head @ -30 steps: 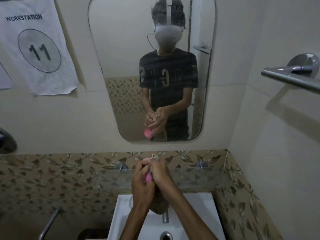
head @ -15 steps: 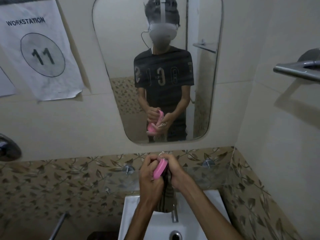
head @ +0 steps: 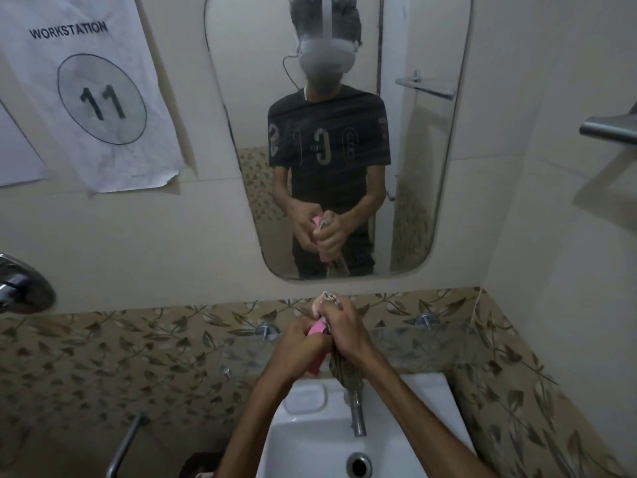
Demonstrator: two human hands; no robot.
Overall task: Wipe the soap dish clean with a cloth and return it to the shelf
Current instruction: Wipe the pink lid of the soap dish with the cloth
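Above the sink I hold a pink soap dish [head: 317, 328] on edge between both hands. My left hand [head: 299, 350] grips the dish from the left. My right hand [head: 344, 334] grips a patterned cloth [head: 345, 372] and presses it against the dish; the cloth's tail hangs down over the tap, and a tuft sticks out above my fingers. Most of the dish is hidden by my fingers. The glass shelf [head: 413, 343] runs along the wall just behind my hands. The mirror [head: 424, 201] shows the same grip from the front.
A white sink [head: 310, 439] with a chrome tap [head: 357, 414] lies below my hands. A towel bar [head: 606, 131] juts out at the right wall. A metal fitting [head: 20, 284] and a paper sign [head: 89, 94] are on the left wall.
The dish has turned further edge-on and my right hand with the cloth has closed over it, so less pink shows. The view has shifted slightly.
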